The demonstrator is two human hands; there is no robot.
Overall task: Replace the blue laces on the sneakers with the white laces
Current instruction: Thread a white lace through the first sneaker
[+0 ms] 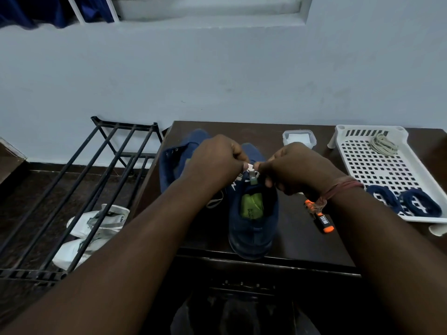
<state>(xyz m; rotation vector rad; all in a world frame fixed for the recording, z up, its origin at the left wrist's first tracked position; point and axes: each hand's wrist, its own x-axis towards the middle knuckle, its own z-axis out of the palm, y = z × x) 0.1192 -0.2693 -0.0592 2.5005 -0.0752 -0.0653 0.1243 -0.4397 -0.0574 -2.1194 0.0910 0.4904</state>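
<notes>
on the table [302, 233], above the near sneaker [252, 221] lying heel-toward-person, left hand [215, 163] and right hand [297, 168] pinch the white lace [250, 167] between them at the tongue top, fingers curled tight; blue laces [401, 201] coiled in tray [377, 160] right.

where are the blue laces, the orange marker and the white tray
blue laces [419, 205]: head view, right coil
orange marker [323, 220]: head view, black barrel
white tray [377, 165]: head view, bare perforated floor

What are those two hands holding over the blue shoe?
Left hand and right hand each pinch the white lace just above the sneaker tongue; which part of the lace cannot be told.
</notes>
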